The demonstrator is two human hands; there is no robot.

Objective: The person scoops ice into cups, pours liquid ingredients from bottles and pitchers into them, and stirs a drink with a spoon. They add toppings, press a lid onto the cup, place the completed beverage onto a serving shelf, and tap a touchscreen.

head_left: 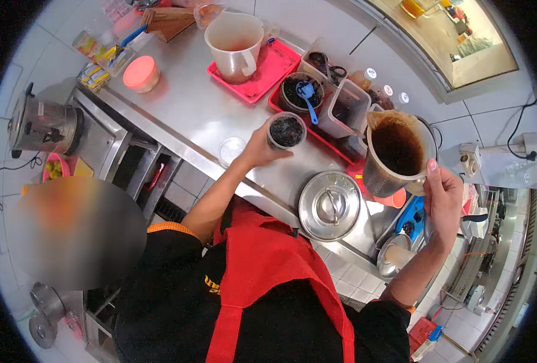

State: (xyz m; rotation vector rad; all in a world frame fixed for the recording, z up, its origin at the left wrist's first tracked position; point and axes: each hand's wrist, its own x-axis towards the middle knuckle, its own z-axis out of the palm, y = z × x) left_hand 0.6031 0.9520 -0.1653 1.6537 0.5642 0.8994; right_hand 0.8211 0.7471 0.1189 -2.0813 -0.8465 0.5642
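Observation:
My left hand (260, 147) is wrapped round a clear plastic cup (287, 131) with dark, grainy contents, held above the steel counter. Out to the right, my right hand (444, 202) grips a pitcher (396, 148) by its handle; brown residue coats its inside, and its mouth faces the camera. Below the pitcher a steel pot lid (329, 206) with a loop handle lies near the counter edge. A clear round lid (232, 152) rests on the counter beside my left wrist. Behind the cup, a tub of dark contents (301, 91) holds a blue spoon (307, 100).
A white pitcher (234, 51) stands on a pink tray (262, 75) at the back of the steel counter (183, 97). Clear containers (345, 107) and capped bottles (363, 77) line the wall. A pink-lidded tub (141, 74) sits at left; a blurred shape covers the lower left.

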